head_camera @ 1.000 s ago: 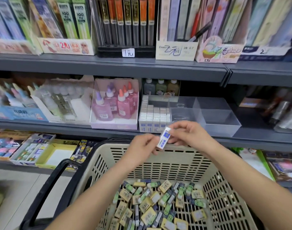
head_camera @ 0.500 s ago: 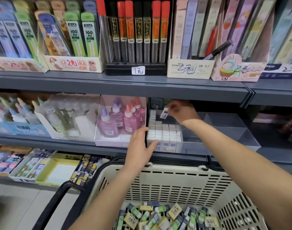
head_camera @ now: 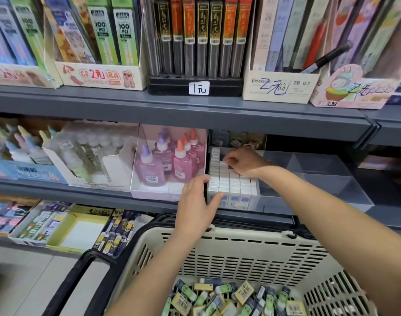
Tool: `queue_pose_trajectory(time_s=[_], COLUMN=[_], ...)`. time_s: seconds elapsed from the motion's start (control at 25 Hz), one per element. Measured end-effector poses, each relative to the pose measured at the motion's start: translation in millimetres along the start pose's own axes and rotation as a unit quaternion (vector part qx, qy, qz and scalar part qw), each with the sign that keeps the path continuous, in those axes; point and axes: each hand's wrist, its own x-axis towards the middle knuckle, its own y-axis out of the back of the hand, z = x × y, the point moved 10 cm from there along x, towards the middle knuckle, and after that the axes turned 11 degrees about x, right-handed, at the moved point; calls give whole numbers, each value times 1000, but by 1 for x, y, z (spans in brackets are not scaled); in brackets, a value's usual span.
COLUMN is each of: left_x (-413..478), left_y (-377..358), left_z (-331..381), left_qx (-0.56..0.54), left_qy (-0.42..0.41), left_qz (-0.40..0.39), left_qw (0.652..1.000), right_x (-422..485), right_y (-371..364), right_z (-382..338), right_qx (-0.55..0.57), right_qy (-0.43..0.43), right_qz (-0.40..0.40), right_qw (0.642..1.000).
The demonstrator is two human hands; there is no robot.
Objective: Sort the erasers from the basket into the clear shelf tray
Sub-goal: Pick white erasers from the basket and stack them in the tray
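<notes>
Erasers point(head_camera: 231, 182) fill tray point(head_camera: 320, 179) at 9 o'clock | basket point(head_camera: 240, 239) heaped | left hand point(head_camera: 196, 207) fingers flat | right hand point(head_camera: 243, 161) grasp unclear

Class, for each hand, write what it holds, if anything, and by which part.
Left hand holds nothing, resting on the clear tray, front left corner. Right hand curls its fingertips onto the erasers; whether it pinches one cannot be told.

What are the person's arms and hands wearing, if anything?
Nothing visible. Left hand and right hand are ungloved, with no rings, watch or bands showing. Left arm and right arm are unsleeved up to the frame edge.
</notes>
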Motion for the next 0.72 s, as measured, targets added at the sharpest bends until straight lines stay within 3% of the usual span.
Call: queue_pose_trajectory(time_s=[0.16,0.36,0.52,0.6,0.72], left_x=[-1,-10,-54,-87,-126], left_y=[1,16,37,23,-21], left_z=[2,6,21,31,25], left_qx=[1,-27,-73,-58,-7], left_qy=[2,19,-9,-42,-40], left_qz=[-16,-21,9,-57,-185], left_qw=[1000,999,997,996,982], right_x=[-4,-28,-101,-158,-211], right_y=[1,17,34,19,-47], right_z=[0,-7,-22,-21,4], right_qx=[2,87,185,223,230], right_qy=[3,-11,61,103,76], right_qz=[-2,12,126,157,71], right_qw=[1000,996,973,957,968])
